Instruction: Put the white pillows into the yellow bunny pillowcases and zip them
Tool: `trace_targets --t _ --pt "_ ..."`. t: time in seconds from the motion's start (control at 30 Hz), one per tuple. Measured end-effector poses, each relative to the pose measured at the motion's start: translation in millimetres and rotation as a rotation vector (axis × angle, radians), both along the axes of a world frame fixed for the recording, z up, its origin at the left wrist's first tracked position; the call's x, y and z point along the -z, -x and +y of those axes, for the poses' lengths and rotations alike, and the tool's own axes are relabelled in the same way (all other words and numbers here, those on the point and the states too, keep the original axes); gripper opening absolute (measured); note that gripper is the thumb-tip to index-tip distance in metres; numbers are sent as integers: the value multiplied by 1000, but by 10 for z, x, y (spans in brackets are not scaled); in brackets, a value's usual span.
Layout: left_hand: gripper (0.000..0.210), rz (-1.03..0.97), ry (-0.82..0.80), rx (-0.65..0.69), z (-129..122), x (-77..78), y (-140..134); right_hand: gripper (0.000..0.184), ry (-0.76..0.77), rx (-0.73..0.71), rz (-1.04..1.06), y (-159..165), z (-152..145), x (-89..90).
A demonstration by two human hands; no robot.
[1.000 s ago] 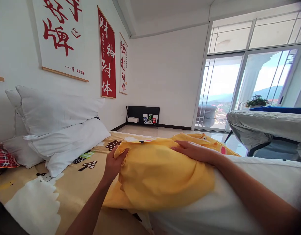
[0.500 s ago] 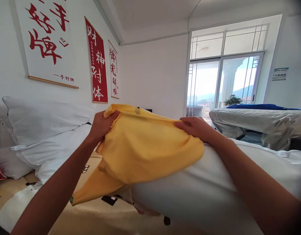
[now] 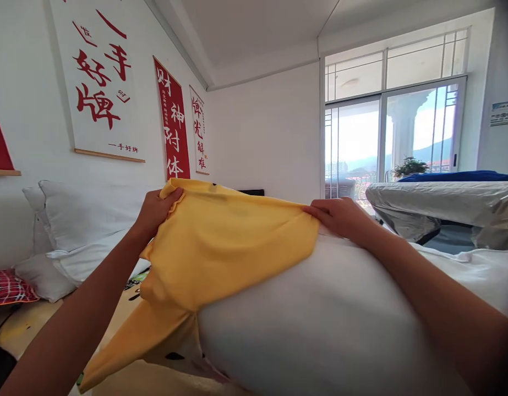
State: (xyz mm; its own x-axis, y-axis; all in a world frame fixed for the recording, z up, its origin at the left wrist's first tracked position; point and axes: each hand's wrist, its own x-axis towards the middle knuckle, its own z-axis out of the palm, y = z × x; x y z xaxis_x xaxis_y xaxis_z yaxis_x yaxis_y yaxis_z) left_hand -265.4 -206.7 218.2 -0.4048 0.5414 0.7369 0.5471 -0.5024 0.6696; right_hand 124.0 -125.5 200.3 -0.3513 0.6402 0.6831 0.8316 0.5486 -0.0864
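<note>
A yellow pillowcase (image 3: 233, 236) covers the far left part of a plump white pillow (image 3: 295, 324). My left hand (image 3: 157, 212) is closed on the bunched upper left corner of the cloth. Along the upper edge to the right, my right hand (image 3: 338, 214) pinches the cloth with thumb and fingers, close against the pillow. The cloth stretches taut between both hands, and a pointed flap of it hangs down at the lower left. The pillow's lower right part lies bare below my right forearm. Whatever is inside the case is hidden.
Several white pillows (image 3: 84, 214) are piled at the left beside a red plaid cushion (image 3: 10, 287). A patterned beige sheet (image 3: 130, 360) lies beneath. Plastic-wrapped furniture (image 3: 435, 201) stands at the right near a glass door (image 3: 422, 132). Scrolls (image 3: 103, 93) hang on the wall.
Both hands have spread slightly apart, the left one moving leftward with the pillowcase. More of the white pillow shows at the front. The camera view has shifted a little left and up.
</note>
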Motion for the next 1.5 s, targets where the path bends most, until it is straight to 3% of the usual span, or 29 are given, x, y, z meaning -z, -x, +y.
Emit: trace_targets --t 0.07,0.1,0.13,0.2,0.3,0.37,0.4,0.47,0.53,0.6,0.73,0.87,0.97,1.07,1.17,1.23,1.3,1.4,1.5 --pt "40 66 41 -110 171 17 140 40 -119 157 67 -52 48 71" --pt "38 136 70 -165 287 66 226 36 -149 200 91 -77 68 214" --pt "33 215 102 -200 409 145 315 35 -171 211 91 -102 86 431" --pt "23 340 192 -181 615 389 458 36 -211 183 34 -144 110 1057" --pt "34 407 240 -60 694 939 471 46 -226 78 -162 -161 85 2189" --pt "39 520 286 96 587 1394 332 58 -286 53 -246 -113 -15 2807" --pt "40 632 339 215 508 1628 235 66 -322 52 -270 -76 -94 3025" --pt "45 906 452 432 352 2058 30 79 -345 42 -315 1 -272 3258" --pt "46 1068 501 480 255 2372 -138 83 -313 40 -354 43 -402 3281" --pt "41 1068 485 397 234 2537 -239 86 -296 49 -365 34 -411 3203" --pt "33 1170 430 367 308 2585 -322 87 -311 -4 -275 2 -113 3037" --pt "34 1292 239 382 392 2595 -453 76 -142 -60 -267 220 71 2744" --pt "39 1182 100 376 434 2480 -607 72 4 -48 -371 508 -75 2247" --pt "44 1028 58 461 438 2174 -761 67 114 -60 -511 802 -269 1680" --pt "46 889 49 551 455 1901 -895 56 197 -26 -528 1032 -266 1399" --pt "46 877 57 580 487 1884 -947 47 262 31 -514 1106 -162 1474" --pt "44 968 86 562 494 2031 -925 44 335 62 -513 1079 -62 1716" --pt "33 1079 70 374 320 2492 -708 59 295 16 -482 845 -69 2184" --pt "18 955 -87 51 -131 3117 -395 75 -89 14 -444 556 -302 2544"
